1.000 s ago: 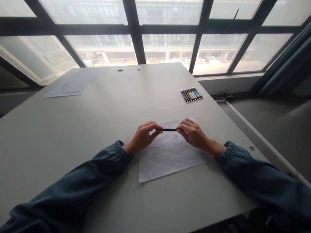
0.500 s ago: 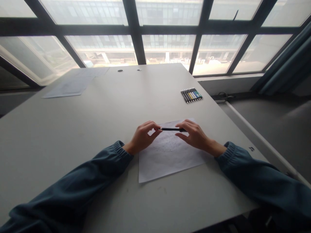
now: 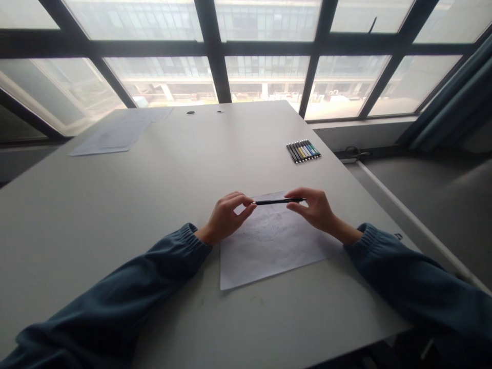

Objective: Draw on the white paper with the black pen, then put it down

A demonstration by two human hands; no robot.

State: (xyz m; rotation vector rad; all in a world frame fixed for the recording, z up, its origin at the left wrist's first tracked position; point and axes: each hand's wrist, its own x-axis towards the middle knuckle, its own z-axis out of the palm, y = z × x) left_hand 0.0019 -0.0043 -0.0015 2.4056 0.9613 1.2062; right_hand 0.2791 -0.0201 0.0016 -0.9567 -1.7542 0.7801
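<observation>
A: Report hand state.

B: I see the left hand (image 3: pixel 226 218) pinching one end of a thin black pen (image 3: pixel 277 201) between thumb and fingertips. The right hand (image 3: pixel 315 209) pinches the other end the same way. Both grips are closed on it.

A: Pen position?

B: I read it as roughly level, spanning the gap between the two hands, held just above the far edge of a sheet of paper (image 3: pixel 269 246) with a faint drawing. The sheet lies flat on the grey table (image 3: pixel 115 205).

A: Other items?

B: I note a row of markers (image 3: pixel 303 150) near the table's right edge, well apart from the hands, and loose papers (image 3: pixel 111 136) at far left.
</observation>
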